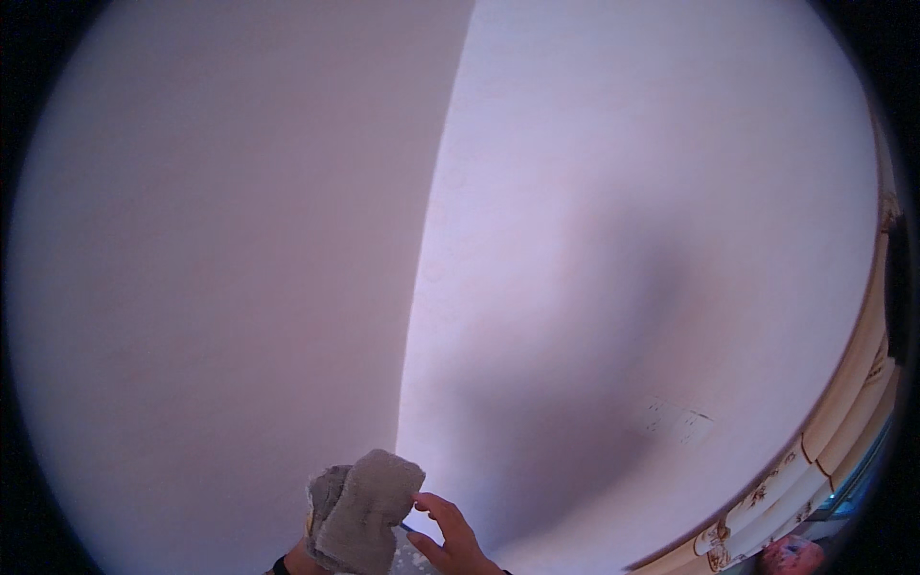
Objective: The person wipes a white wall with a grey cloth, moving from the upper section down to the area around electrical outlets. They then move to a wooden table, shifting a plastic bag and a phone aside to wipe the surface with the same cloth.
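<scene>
A folded grey cloth (370, 503), thick and napped like a towel, covers most of my left hand (296, 559) at the bottom of the view. Only part of that hand and its wrist shows, with a black band around the wrist; the fingers are hidden behind the cloth. My right hand (453, 535) is just to the right, thumb and fingers apart. One fingertip meets or nearly meets the cloth's right edge; I cannot tell which. A thin dark blue edge shows between the cloth and the right thumb, too little of it to name.
A shaded pale wall (237, 273) meets a brighter wall (546, 165) at a corner. Soft shadows fall on the brighter one, which bears a pale panel with small slots (675, 420). Patterned beige curtains (812, 460) line the right rim, above a reddish object (790, 555).
</scene>
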The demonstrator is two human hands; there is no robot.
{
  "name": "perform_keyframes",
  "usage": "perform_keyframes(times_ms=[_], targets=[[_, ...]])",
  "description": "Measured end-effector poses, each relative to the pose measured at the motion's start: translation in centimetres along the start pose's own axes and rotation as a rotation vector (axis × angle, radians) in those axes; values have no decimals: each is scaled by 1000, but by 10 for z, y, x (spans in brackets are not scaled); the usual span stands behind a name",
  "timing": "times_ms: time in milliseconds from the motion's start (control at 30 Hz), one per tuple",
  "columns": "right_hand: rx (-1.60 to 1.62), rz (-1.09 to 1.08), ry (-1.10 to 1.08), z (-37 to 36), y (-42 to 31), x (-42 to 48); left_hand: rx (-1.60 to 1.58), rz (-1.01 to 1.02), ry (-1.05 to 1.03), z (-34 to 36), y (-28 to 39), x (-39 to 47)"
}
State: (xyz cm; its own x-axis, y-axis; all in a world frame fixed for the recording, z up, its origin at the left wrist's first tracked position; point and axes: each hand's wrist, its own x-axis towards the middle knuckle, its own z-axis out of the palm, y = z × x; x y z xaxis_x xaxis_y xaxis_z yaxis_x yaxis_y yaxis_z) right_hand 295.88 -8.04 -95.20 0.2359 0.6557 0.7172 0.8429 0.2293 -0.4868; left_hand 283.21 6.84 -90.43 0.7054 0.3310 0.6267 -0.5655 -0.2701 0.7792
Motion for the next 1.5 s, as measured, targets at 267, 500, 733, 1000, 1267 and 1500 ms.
perform_keyframes(times_ms=[267, 500, 733, 1000, 1267, 1500], targets=[[730, 506, 123, -186, 116, -185, -427, -312, 23, 338, -133, -52], [-47, -177, 205, -384, 231, -88, -218, -60, -35, 487, -155, 158], [-174, 90, 191, -430, 100, -212, -50, 173, 255, 495, -54, 138], [-113, 236, 382, -483, 240, -162, 1173, 1334, -506, 571, -181, 365], [-115, 218, 386, -487, 225, -132, 1353, 1499, -55, 537, 75, 497], [32, 301, 297, -468, 249, -83, 1061, 970, 605, 467, 161, 659]])
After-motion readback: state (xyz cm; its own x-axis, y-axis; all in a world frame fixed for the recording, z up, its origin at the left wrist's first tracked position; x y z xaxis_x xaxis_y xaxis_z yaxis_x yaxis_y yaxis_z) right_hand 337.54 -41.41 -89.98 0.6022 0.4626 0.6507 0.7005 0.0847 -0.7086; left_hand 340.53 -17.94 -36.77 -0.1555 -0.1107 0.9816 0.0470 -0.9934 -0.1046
